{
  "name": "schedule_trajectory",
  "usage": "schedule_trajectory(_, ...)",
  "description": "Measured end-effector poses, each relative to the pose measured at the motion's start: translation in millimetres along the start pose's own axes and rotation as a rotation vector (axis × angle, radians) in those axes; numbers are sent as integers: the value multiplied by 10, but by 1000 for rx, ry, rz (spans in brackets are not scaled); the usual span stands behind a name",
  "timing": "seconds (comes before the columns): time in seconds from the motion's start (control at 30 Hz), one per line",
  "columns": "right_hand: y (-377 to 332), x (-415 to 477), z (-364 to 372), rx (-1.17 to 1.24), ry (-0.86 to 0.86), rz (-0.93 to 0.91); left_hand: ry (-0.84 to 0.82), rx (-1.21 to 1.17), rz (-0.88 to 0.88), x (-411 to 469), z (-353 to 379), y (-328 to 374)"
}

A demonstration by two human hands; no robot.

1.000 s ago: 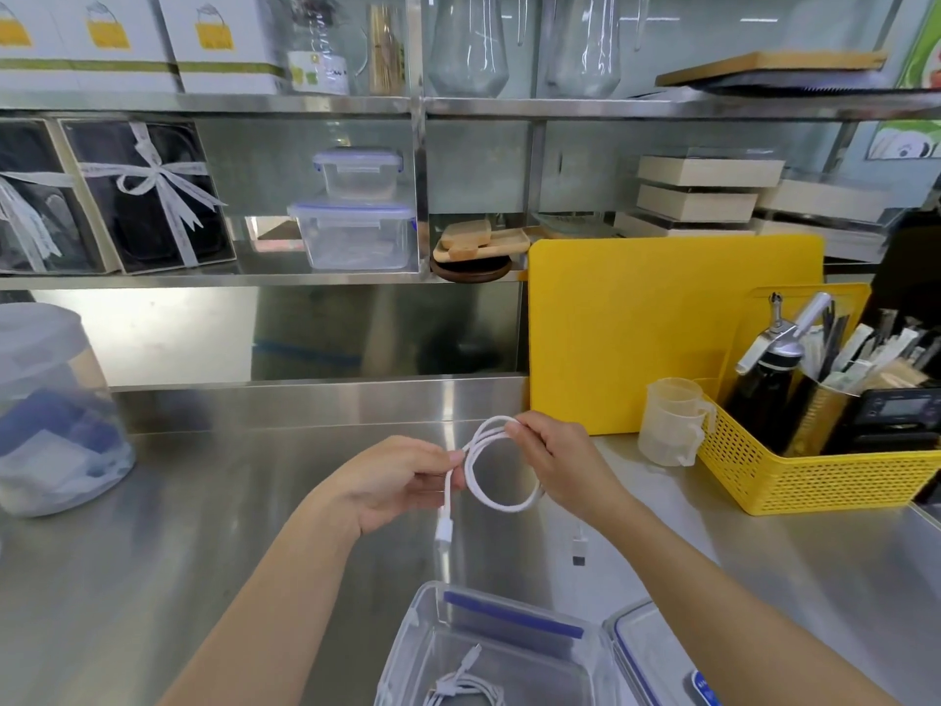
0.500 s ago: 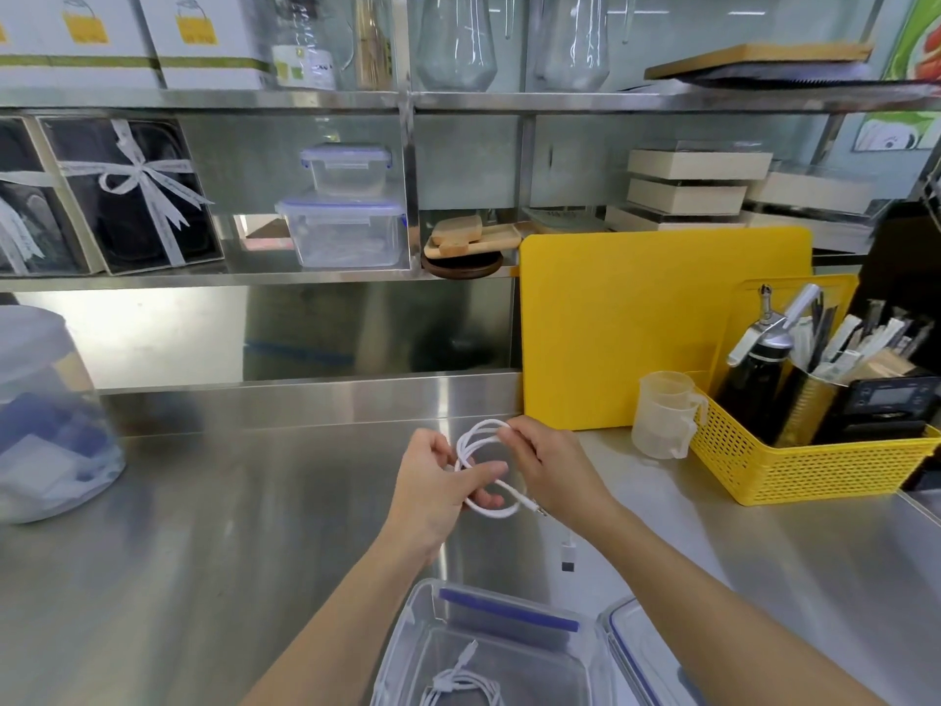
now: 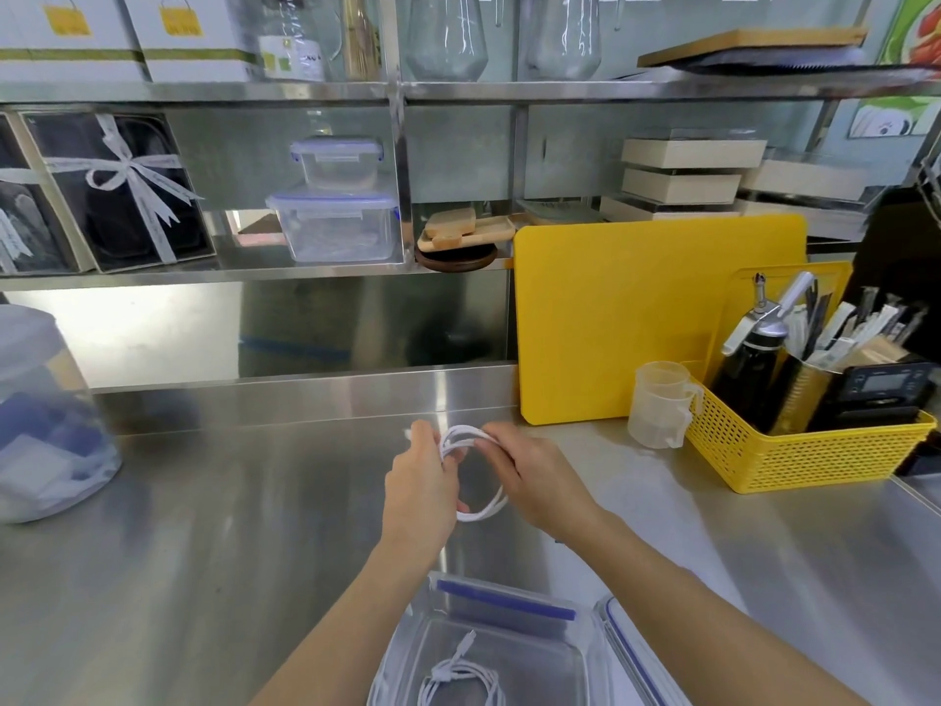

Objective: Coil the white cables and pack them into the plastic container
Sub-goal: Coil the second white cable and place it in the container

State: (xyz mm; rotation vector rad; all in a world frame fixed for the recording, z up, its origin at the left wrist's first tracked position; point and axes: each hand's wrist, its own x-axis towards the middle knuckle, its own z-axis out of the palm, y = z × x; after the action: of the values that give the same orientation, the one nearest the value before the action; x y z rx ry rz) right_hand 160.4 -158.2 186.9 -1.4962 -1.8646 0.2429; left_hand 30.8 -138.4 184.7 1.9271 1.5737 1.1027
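White cable looped between your left hand & right hand, both pinching it above the desk; one coil already in plastic container, this one approx. wound, not yet packed.

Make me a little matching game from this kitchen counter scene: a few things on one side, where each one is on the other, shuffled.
Things:
1. coiled white cable
2. white cable being wound
3. measuring cup
4. yellow cutting board

Places:
A. held between both hands
B. standing against the back wall
C. beside the yellow basket, on its left in the picture
D. inside the open plastic container

Pairs: 1-D, 2-A, 3-C, 4-B
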Motion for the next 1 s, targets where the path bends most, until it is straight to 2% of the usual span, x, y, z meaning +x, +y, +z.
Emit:
schedule_trajectory(0.13,-31,-8,5,-44,-37,-121,4,-182,-76,-6,-5,-83)
schedule_trajectory(0.27,11,0,-32,-149,25,-261,-87,-554,-405,61,-38,-143)
schedule_trajectory(0.37,-1,-13,-31,-179,116,-340,-211,-924,-585,60,-46,-134)
schedule_trajectory(0.5,64,-62,-27,-174,68,-369,-360,-1307,-716,98,-167,-196)
schedule_trajectory(0.57,141,-103,-40,-218,54,-376,-460,-1405,-785,111,-251,-265)
schedule_trajectory(0.63,228,-145,-29,-239,41,-395,-514,-1286,-775,100,-284,-259)
schedule_trajectory(0.7,279,-182,7,-126,3,-340,-451,-1091,-710,88,-222,-240)
schedule_trajectory(0.8,281,-205,114,106,32,-34,-347,-844,-588,19,-111,-197)
schedule_trajectory(0.9,292,-169,252,-15,17,194,-330,-656,-447,-88,-15,-164)
schedule_trajectory(1.0,284,-145,285,-50,16,278,-328,-477,-281,-177,47,-107)
